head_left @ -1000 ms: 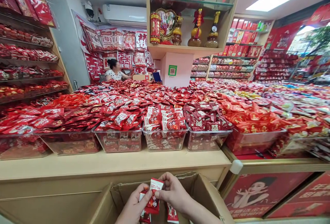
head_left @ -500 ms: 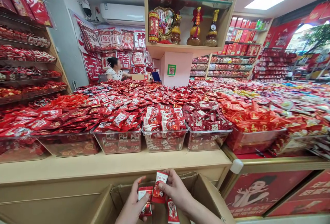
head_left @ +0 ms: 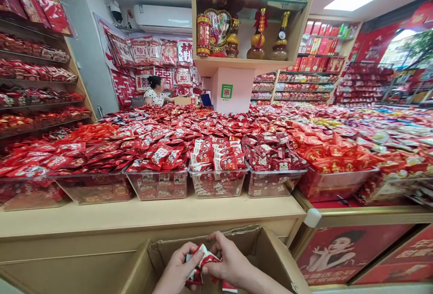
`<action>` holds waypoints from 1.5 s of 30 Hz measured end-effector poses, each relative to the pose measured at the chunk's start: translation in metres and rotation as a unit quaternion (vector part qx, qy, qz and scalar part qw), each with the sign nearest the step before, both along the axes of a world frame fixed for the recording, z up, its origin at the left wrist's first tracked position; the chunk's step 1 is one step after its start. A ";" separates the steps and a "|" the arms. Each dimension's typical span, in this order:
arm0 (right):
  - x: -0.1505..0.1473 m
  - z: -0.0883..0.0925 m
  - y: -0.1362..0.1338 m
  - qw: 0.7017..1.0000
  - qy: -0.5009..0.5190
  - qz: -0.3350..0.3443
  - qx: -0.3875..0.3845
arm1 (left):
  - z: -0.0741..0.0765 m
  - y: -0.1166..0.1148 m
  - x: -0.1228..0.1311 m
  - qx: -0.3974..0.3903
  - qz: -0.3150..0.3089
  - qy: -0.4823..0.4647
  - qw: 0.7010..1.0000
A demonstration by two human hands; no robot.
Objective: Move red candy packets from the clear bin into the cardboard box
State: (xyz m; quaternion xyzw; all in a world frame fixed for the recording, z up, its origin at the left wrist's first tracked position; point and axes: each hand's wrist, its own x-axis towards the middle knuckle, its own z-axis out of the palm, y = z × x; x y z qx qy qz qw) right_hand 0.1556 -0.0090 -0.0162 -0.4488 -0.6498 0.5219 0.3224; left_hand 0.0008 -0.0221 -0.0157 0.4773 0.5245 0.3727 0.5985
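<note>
Above an open cardboard box, my two hands are close together around small red and white candy packets. My left hand is closed on packets, thumb on top. My right hand pinches a packet against them, its thumb pressed on the front and the index finger raised. How many packets are held I cannot tell, as the fingers cover them. Below my right hand, part of another red and white packet shows, mostly hidden.
Behind the box runs a cream counter. Along it stand clear plastic bins, among them one with red and white packets and one with maroon packets. A person is behind the heaped display. A white-capped corner juts out at right.
My hands have drawn together and dropped slightly. The packet that stood upright in my right hand now tilts against those in my left. The lower packet is more covered.
</note>
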 end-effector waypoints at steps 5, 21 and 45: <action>0.002 0.014 0.001 0.995 0.093 0.010 -0.036 | 0.007 0.000 0.001 -0.003 0.030 -0.044 0.999; 0.008 0.017 0.006 0.982 0.167 -0.011 -0.090 | 0.031 -0.008 0.001 -0.048 0.010 -0.076 0.996; 0.025 0.072 0.005 0.991 -0.017 -0.034 0.129 | 0.017 -0.004 -0.004 -0.063 0.069 -0.119 0.988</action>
